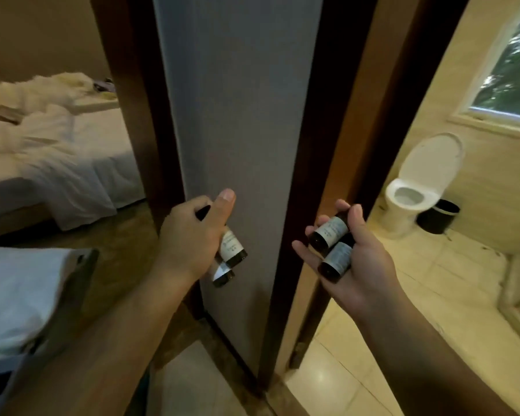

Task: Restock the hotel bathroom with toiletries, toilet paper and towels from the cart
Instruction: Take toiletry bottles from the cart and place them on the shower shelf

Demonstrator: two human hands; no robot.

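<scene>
- 4 small dark bottles (329, 234) with pale labels are in view, 2 in each hand, all held in the air in front of a doorway.
- The left hand (189, 235) is closed round its 2 bottles. The fingers are curled round them and the thumb points straight up. The lower ends of both bottles come out below the palm, one under the other.
- The right hand (364, 268) is turned palm up, with the fingers and the thumb bent round the other 2 bottles. These lie side by side and touch each other, and their dark round ends face the camera.
- Between the 2 hands stands a tall grey panel (237, 130), and a dark wooden frame (336, 139) is just beside it on the right.
- Past the frame, on the right, is a bathroom with a pale tiled floor (433, 283).
- A white toilet (415, 190) stands there with its lid up, and a black bin (439, 217) is just beside it.
- A window (514, 73) is above the toilet and shows green outside.
- On the left is a bed (57, 151) with crumpled white bedding.
- At the lower left, folded white cloth (18, 292) lies on a grey cart (75, 289), near the left forearm.
</scene>
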